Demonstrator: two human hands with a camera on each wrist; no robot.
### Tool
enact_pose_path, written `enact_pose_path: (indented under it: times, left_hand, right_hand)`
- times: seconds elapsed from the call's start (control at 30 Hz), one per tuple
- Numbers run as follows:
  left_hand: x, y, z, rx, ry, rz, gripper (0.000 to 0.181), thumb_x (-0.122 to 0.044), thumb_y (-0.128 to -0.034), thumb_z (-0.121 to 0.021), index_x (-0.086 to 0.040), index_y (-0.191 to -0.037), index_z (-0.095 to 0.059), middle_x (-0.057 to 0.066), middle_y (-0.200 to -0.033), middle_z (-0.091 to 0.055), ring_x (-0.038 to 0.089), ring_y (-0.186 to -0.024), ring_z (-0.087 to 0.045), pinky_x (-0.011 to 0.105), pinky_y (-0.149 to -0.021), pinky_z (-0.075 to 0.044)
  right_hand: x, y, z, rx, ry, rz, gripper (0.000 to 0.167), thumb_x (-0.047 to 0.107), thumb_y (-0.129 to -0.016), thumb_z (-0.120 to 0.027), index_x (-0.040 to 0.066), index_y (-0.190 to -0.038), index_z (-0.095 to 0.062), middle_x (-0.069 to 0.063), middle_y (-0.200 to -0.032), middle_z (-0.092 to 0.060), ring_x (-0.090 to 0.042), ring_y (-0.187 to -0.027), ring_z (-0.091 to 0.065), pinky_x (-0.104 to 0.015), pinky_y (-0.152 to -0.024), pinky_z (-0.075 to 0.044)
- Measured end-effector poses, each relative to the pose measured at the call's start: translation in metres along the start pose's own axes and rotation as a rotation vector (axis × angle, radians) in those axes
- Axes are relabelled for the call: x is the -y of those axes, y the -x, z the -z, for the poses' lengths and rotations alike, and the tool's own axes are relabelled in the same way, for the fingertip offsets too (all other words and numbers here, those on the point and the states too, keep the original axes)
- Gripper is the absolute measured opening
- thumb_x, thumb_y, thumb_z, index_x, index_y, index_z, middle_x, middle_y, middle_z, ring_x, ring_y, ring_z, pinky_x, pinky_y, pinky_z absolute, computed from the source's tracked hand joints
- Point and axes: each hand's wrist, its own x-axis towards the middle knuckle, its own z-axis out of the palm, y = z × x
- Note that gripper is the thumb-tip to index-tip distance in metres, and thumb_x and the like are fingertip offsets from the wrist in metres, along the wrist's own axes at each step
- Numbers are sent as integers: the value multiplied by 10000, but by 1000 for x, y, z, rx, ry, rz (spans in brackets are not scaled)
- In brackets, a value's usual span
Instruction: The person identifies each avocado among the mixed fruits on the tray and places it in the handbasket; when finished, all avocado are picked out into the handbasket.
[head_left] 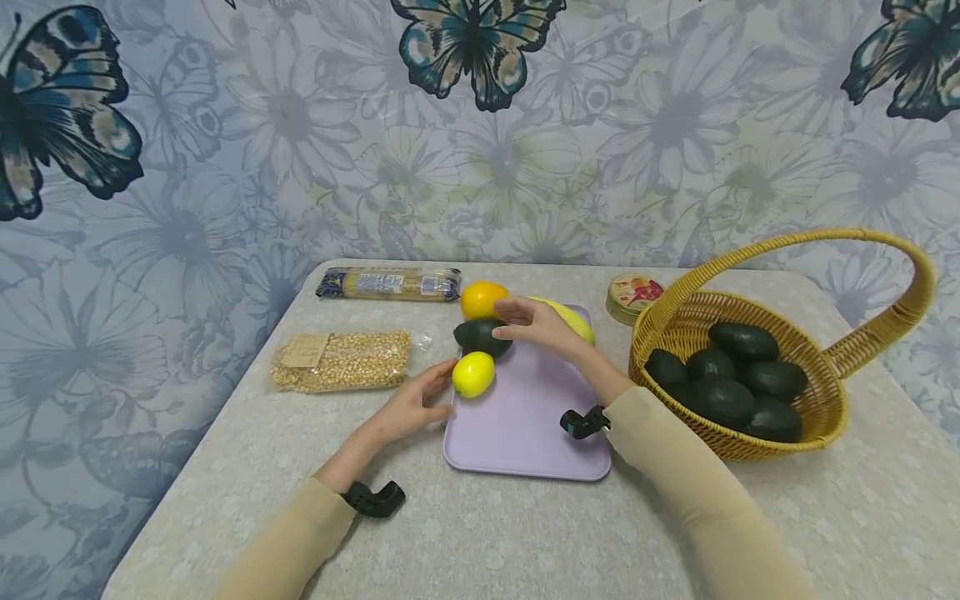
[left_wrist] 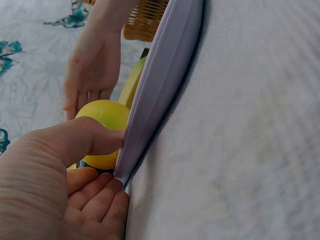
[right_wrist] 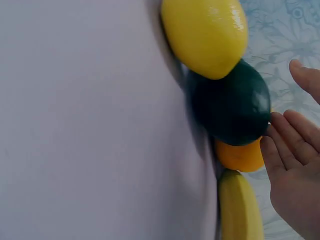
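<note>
A lilac tray (head_left: 525, 437) carries a yellow lemon (head_left: 473, 375), a dark green avocado (head_left: 478, 337) and an orange (head_left: 482, 298) lined up along its left side. A banana (head_left: 576, 322) lies at its far right, partly behind my right hand (head_left: 542, 325). That hand hovers over the tray with fingers extended near the avocado and orange, holding nothing. Beside the tray's left edge is my left hand (head_left: 408, 407), its fingers loosely bent close to the lemon. In the left wrist view, its thumb (left_wrist: 95, 137) appears against the tray's rim.
A yellow wicker basket (head_left: 832, 417) with several avocados (head_left: 720, 402) and a tall handle stands on the right. Behind it sits a round tin (head_left: 630, 296). A bag of corn kernels (head_left: 352, 360) and a pack of spaghetti (head_left: 390, 283) lie on the left.
</note>
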Motion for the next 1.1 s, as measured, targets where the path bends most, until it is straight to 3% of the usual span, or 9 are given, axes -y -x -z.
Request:
enact_pose_path:
  times: [0.33, 0.63, 0.87, 1.1]
  left_hand:
    - [1, 0, 0, 1, 17, 0, 695, 90, -850, -605, 110, -1439, -235, 251, -1489, -244, 366, -1350, -275, 429, -1107, -244]
    - [0, 1, -1, 10, 4, -14, 698, 106, -845, -597, 117, -1438, -227, 271, -1485, -239, 374, -1357, -260, 449, -1108, -240]
    - [28, -6, 0, 1, 8, -11, 722, 76, -859, -612, 50, -1468, -225, 211, -1510, -231, 331, -1373, -244, 422, -1117, -231]
    - [31, -6, -1, -12, -3, -5, 732, 33, -858, -639, 3, -1477, -249, 168, -1510, -263, 296, -1368, -275, 384, -1111, -256]
  right_hand:
    - [-6, -3, -7, 13, 42, 6, 564, 156, -847, -720, -17, -1336, -497, -133, -1332, -523, -226, -1241, -471, -316, -1046, -371]
    - [-12, -3, -16, 37, 220, -2, 575, 236, -824, -746, 11, -1308, -530, -108, -1282, -563, -217, -1166, -534, -321, -977, -446]
    - [-15, -3, -19, 47, 290, -21, 605, 341, -789, -766, 79, -1293, -555, -52, -1263, -577, -178, -1125, -554, -330, -946, -465]
    - [-10, -4, -17, 50, 287, -14, 609, 332, -779, -777, 74, -1286, -559, -48, -1245, -585, -179, -1119, -554, -335, -946, -464]
